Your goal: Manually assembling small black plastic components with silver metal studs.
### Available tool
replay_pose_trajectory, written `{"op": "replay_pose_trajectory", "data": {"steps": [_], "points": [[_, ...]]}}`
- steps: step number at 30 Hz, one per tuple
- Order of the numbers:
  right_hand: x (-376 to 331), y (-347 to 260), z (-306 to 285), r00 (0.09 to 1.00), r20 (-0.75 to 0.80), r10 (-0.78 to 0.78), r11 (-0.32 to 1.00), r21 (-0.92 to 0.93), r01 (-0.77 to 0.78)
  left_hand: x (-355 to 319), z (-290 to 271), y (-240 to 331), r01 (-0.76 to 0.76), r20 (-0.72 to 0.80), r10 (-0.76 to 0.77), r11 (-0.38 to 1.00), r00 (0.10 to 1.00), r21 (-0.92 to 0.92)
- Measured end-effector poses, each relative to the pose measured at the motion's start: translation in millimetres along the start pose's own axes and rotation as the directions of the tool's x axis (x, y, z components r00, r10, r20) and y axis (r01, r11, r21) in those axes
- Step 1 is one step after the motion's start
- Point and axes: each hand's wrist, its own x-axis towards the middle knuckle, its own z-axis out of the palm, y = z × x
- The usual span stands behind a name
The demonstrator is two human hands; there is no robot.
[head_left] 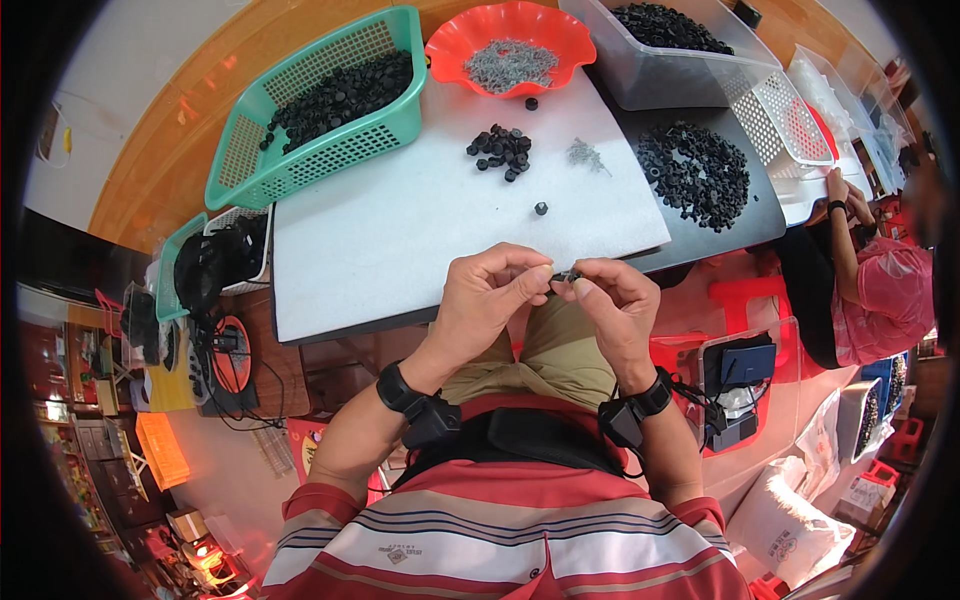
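My left hand [495, 300] and my right hand [615, 305] meet at the front edge of the white foam sheet [400, 260]. Between their fingertips is a small black part [568, 277], pinched from both sides; the fingers cover most of it, so its exact kind does not show. A single black knob-like cap [541, 208] lies on the sheet just beyond my hands. Farther back sits a small heap of black caps [500, 150], with a little pile of thin silvery screws or pins [588, 155] to its right.
A green basket [300, 170] of black caps stands at the back left, beside a red scalloped bowl [440, 50] of metal pieces. Right of the sheet are loose black parts [697, 172] and a clear bin [650, 85]. Another person [880, 290] sits at far right.
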Motion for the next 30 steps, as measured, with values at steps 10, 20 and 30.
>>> {"op": "replay_pose_trajectory", "data": {"steps": [10, 20, 30], "points": [[0.4, -2.0, 0.3, 0.999, 0.007, -0.036, 0.998, -0.041, 0.036, -3.6, 0.5, 3.4, 0.012, 0.039, -0.01, 1.0, 0.999, -0.029], [1.9, -9.7, 10.8, 0.999, 0.017, -0.049, 0.995, -0.082, 0.05, -6.2, -8.9, -0.3, 0.204, 0.085, -0.186, 0.854, 0.979, -0.479], [7.4, -16.1, 18.1, 0.99, 0.049, -0.131, 0.969, -0.206, 0.138, -5.7, -12.7, -3.1, 0.235, 0.155, -0.176, 0.737, 0.972, -0.634]]}}
